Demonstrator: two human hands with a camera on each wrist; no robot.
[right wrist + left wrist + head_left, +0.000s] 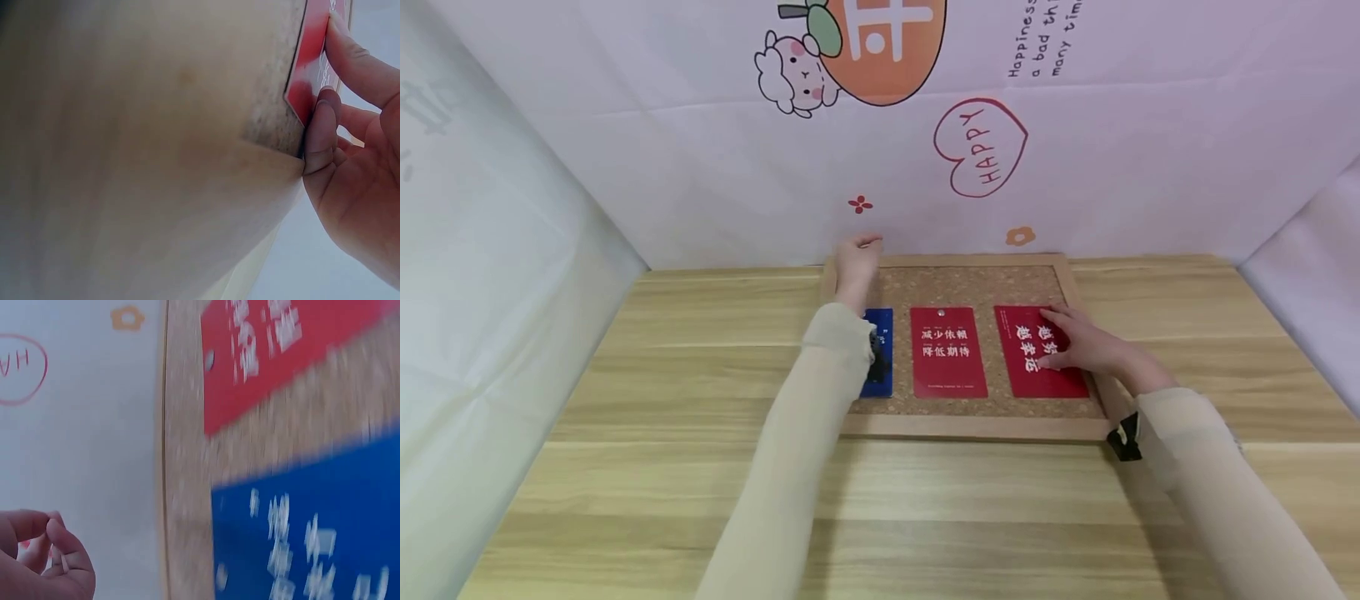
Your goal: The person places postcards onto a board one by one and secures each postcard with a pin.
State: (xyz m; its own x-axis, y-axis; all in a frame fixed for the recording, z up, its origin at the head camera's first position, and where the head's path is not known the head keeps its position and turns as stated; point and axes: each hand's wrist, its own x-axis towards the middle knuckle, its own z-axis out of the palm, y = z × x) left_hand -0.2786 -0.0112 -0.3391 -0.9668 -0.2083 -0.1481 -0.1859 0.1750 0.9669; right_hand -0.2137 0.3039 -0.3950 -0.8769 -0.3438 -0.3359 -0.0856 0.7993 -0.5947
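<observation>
On a wood-framed cork board [970,285] lie three cards, seen in the head view. A blue card [880,323] at the left is partly hidden by the left forearm; a red card [949,371] with white characters is in the middle, and another red card [1028,354] is at the right. My left hand [857,265] is over the board's far left corner, its thumb and fingertips curled together; I cannot tell if anything small is between them. Extended fingers of my right hand [1086,342] press on the right red card, covering its right side.
A metal pin head [941,313] shows at the top of the middle card. The board sits on a wood-grain table [700,467], its far edge against a white printed cloth [722,183]. White cloth [497,317] also hangs at the left.
</observation>
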